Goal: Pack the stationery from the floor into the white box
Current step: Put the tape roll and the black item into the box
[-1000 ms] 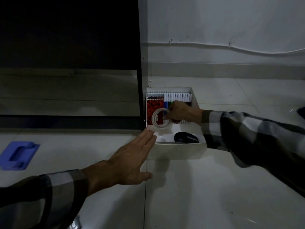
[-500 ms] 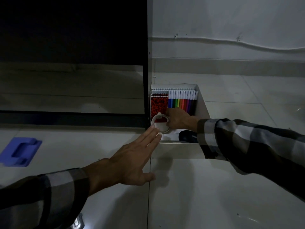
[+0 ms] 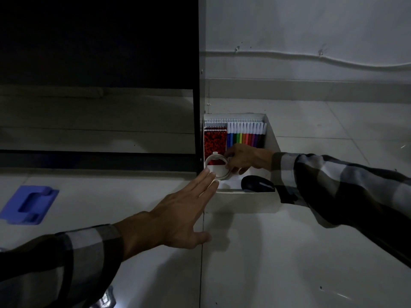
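Translucent plastic tape ring stands on edge inside the white box, pinched at its right rim by the right hand; the left hand, fingers flat together, touches the box's near-left corner.

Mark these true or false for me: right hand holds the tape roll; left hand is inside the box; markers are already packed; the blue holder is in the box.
1. The right hand grips the clear ring-shaped tape roll. True.
2. The left hand is inside the white cardboard box. False: it lies flat, open, outside the box's near left corner.
3. The row of coloured markers is in the box. True.
4. The blue plastic holder is in the box. False: it lies on the floor, far left.
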### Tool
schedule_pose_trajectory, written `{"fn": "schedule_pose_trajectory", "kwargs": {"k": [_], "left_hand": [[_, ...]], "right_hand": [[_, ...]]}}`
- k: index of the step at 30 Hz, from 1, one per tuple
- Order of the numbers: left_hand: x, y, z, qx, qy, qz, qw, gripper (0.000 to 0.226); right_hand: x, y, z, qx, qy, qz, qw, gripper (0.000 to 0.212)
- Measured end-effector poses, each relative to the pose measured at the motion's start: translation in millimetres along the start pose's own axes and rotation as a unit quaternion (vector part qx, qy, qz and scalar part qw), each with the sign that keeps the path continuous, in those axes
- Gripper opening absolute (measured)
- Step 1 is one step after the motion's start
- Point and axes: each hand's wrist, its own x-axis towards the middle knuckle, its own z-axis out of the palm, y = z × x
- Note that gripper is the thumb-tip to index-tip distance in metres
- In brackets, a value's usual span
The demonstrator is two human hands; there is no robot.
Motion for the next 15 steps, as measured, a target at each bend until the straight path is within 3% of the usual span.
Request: {"fn": "schedule_pose_trajectory", "kwargs": {"k": [8, 15], "left_hand": [[-1.9, 1.1, -2.4, -0.012, 0.005, -0.001, 1.0, 0.122], [-3.5, 3.3, -5.8, -0.001, -0.003, 0.006, 1.0, 0.121]], "right_hand": [[3.3, -4.1, 0.4, -0.071, 0.009, -0.026, 0.997, 0.034], [3.3, -7.2, -5.9, -0.23, 0.112, -0.103, 0.961, 0.033]]}}
